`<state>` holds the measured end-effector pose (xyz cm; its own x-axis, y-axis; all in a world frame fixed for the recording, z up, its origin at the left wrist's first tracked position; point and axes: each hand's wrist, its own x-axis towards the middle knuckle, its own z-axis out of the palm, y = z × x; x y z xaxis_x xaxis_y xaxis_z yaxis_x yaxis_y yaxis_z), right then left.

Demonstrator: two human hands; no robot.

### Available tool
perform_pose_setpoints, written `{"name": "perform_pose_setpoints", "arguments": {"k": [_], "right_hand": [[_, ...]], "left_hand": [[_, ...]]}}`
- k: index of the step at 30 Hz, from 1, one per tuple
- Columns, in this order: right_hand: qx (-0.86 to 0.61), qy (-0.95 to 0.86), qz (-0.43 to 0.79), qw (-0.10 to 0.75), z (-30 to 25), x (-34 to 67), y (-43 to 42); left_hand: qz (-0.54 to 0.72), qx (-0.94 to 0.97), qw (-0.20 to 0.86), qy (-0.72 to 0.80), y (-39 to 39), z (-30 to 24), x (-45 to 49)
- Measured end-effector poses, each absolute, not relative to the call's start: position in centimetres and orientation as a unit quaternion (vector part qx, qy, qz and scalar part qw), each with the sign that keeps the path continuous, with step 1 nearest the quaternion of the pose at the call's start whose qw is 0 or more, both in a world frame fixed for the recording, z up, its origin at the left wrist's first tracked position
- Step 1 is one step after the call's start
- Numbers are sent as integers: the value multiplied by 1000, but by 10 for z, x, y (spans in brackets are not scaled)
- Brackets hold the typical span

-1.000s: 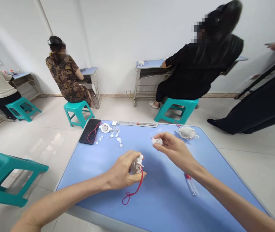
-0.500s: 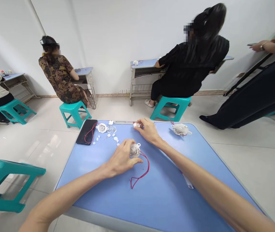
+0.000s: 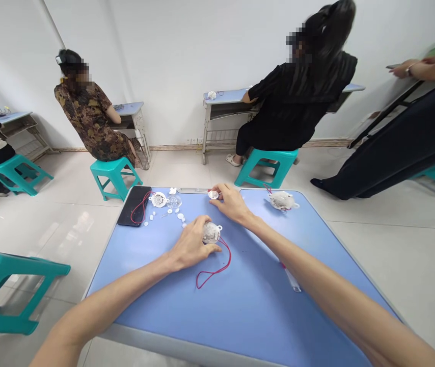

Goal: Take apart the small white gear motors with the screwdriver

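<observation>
Lying beyond left hand (image 3: pixel 191 242), white parts (image 3: pixel 180 216), phone (image 3: pixel 136 198)

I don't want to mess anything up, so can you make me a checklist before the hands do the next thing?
1. Left hand gripping the round piece: ok.
2. Small white part between the right hand's fingers: ok.
3. Red cord clear of the right hand: ok.
4. Loose white bits gathered in a container: not ok, scattered on the table.
5. Everything inside the round piece: cannot tell, too small.
</observation>
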<state>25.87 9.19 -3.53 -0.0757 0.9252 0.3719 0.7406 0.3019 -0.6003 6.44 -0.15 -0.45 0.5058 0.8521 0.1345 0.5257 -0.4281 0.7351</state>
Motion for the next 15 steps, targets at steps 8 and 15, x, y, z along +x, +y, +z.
{"name": "perform_pose_setpoints", "arguments": {"k": [8,15], "right_hand": [[-579,-721,137,355,-35,262,93],[-580,-717,151,355,-34,263,92]], "left_hand": [[267,799,341,416,-3,-6,68],[276,772,369,439,-4,-6,68]]}}
